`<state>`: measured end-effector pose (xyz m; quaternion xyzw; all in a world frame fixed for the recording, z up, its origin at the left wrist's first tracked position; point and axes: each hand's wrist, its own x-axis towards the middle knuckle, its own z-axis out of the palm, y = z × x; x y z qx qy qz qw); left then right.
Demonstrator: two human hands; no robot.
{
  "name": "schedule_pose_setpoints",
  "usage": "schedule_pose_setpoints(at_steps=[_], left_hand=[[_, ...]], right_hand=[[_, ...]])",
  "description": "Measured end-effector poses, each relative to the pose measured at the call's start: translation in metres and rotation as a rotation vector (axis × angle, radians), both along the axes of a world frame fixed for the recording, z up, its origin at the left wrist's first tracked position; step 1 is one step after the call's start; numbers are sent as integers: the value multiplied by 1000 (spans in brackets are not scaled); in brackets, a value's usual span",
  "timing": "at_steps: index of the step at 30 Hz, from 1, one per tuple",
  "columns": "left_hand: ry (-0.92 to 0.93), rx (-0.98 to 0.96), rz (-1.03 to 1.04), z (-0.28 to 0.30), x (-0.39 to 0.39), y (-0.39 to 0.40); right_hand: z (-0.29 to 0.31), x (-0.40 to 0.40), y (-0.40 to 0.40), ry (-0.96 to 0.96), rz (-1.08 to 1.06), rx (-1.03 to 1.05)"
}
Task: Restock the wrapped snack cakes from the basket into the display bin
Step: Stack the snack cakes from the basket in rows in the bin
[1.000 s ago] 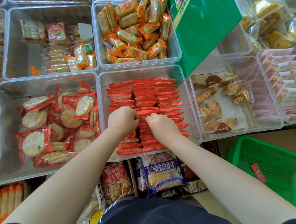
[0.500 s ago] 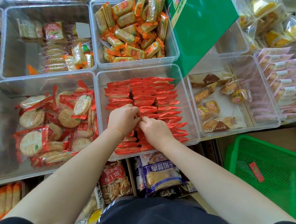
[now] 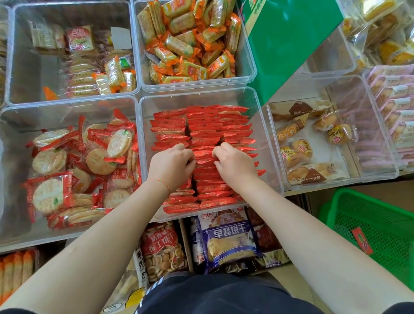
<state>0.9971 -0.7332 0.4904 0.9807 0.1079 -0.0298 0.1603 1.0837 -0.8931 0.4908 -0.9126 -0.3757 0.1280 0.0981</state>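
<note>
Several clear plastic bins sit side by side on a shop shelf, each holding wrapped snacks. A green basket [image 3: 398,236] stands at lower right, with one small red packet [image 3: 362,240] lying in it. The middle display bin [image 3: 262,135] holds red-wrapped snack cakes [image 3: 205,126] packed on edge in tight rows. Both forearms reach into it from below. The left hand [image 3: 171,164] and right hand [image 3: 233,163] rest close together on the middle row, fingers curled down into the packets, pinching their top edges. Fingertips are buried among the wrappers, so which packet each holds is unclear.
</note>
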Motion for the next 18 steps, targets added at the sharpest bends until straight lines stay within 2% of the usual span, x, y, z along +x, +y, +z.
schedule_pose_setpoints(at_steps=[4,9,12,15,18], left_hand=[[42,16,-51,2,3,-2],[78,109,-1,-1,7,-3],[73,49,45,-1,9,-1],[33,-39,166,3,17,3],[55,-74,242,3,25,7]], right_hand=[[-2,-3,6,-18,54,16],[-4,0,3,-45,68,4],[-2,7,-1,-64,33,8],[4,17,-2,-127,-58,108],[9,21,8,-44,23,70]])
